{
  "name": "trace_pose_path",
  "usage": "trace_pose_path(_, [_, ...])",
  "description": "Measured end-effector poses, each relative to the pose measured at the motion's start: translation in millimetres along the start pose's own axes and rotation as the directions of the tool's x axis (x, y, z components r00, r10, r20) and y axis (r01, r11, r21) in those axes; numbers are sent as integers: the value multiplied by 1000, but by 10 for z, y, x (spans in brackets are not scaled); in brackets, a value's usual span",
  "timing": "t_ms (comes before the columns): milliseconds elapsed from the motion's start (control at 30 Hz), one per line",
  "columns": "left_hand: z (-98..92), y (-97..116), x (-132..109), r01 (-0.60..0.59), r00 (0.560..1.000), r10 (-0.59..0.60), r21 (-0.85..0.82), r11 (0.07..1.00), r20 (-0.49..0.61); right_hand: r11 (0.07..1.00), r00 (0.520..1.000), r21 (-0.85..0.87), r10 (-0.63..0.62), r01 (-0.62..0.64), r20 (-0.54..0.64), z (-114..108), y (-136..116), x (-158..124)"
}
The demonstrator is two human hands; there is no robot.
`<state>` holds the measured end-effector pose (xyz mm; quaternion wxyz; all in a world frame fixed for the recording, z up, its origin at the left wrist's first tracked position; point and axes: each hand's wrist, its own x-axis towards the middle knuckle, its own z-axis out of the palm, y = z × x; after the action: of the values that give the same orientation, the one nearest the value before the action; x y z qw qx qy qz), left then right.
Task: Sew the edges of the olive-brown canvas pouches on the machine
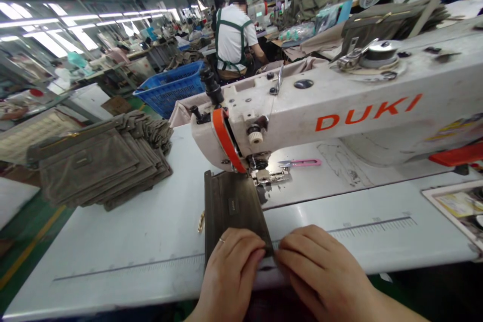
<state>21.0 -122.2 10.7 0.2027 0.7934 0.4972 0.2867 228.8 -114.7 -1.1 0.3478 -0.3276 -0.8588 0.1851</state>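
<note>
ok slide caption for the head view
Hands at the near end of a labelled brown fabric panel by a DUKI sewing machine

From where I stand, the left fingers [245, 241] curl over the near end of a flat, dark olive-brown fabric piece [236, 191]; the right fingers [304, 251] bunch at its near right corner. Ahead of them stands a white sewing machine with orange lettering [289, 110], pink-handled metal snips [306, 162] beneath its arm. Well to their left, stacked brown fabric pieces [90, 161] overhang the pale worktop [151, 234].
</note>
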Motion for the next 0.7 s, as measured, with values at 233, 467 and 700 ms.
trace_pose_path(233, [38,-14,-27,-151,986,152,20,988,-67,999,999,-37,-27,28,39,6,30,46])
trace_pose_path(467, [-14,42,11,-73,997,70,115,991,27,998,998,59,9,-13,68,-37,-22,44])
trace_pose_path(700, [-168,118,204,-379,861,185,357,854,473,961,987,-227,157,-159,-25,-301,464,243])
